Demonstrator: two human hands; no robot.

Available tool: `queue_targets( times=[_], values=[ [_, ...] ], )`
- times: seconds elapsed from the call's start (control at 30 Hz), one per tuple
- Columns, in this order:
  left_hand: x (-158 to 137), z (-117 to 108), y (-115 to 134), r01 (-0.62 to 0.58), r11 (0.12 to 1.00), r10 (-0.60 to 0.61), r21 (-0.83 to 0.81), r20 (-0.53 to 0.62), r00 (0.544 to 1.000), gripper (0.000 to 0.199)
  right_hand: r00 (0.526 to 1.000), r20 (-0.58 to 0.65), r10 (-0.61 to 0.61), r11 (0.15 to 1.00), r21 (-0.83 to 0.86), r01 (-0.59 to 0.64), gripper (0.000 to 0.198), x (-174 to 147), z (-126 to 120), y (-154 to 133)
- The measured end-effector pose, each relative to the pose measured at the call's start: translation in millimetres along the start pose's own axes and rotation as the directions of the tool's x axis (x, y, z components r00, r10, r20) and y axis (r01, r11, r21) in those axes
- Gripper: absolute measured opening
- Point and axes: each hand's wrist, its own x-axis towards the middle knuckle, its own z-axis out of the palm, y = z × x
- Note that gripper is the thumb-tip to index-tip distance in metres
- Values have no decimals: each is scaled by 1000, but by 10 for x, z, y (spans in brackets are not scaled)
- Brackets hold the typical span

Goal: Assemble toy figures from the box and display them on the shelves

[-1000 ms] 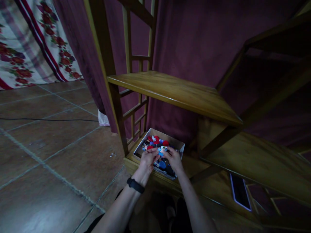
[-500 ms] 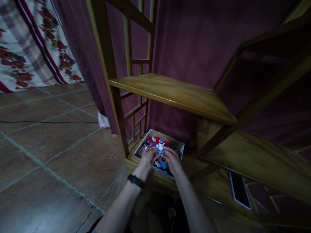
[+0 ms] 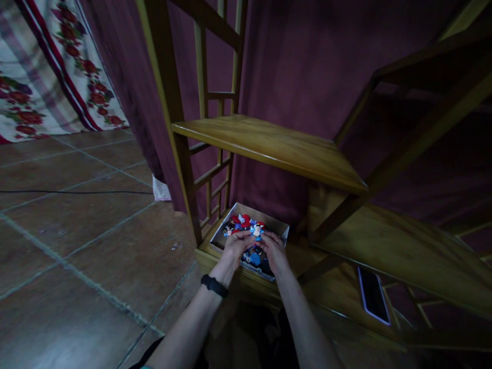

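Between the fingertips of my left hand (image 3: 237,247) and my right hand (image 3: 273,247) is a small blue and white toy figurine (image 3: 257,231). Both hands are closed on it from its two sides, just above an open cardboard box (image 3: 277,225). Inside the box lie several more figurines, among them red ones (image 3: 242,220) at the back and a round blue piece (image 3: 255,259) near the front. My hands hide part of the box's contents. A dark band (image 3: 214,285) circles my left wrist.
The box stands on the bottom board of a wooden shelf unit, under a higher shelf (image 3: 269,146). To the right a phone (image 3: 373,295) lies on the lower board. A purple curtain (image 3: 284,77) hangs behind. Tiled floor (image 3: 96,241) spreads to the left, crossed by a black cable (image 3: 77,192).
The figurine has turned slightly and shifted a little up and to the right between my fingers. The whole view has moved slightly.
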Motion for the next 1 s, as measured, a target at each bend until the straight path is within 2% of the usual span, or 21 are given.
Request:
queue_targets(
  times=[0.37, 0.67, 0.83, 1.0],
  values=[
    [-34, 18, -53, -55, 997, 58, -56, 48, 997, 26, 998, 66, 12, 999, 52, -15, 16, 15, -43, 24],
    [1, 4, 50, 38, 997, -37, -62, 20, 999, 11, 998, -6, 68, 997, 49, -67, 17, -17, 88, -87],
    [-25, 31, 49, -4, 1000, 5, 8, -13, 1000, 13, 995, 13, 94, 995, 36, -94, 20, 0, 41, -93],
    [-39, 75, 26, -94, 990, 97, 109, -20, 995, 14, 995, 85, 57, 998, -5, -56, 20, 44, -77, -38]
  ],
)
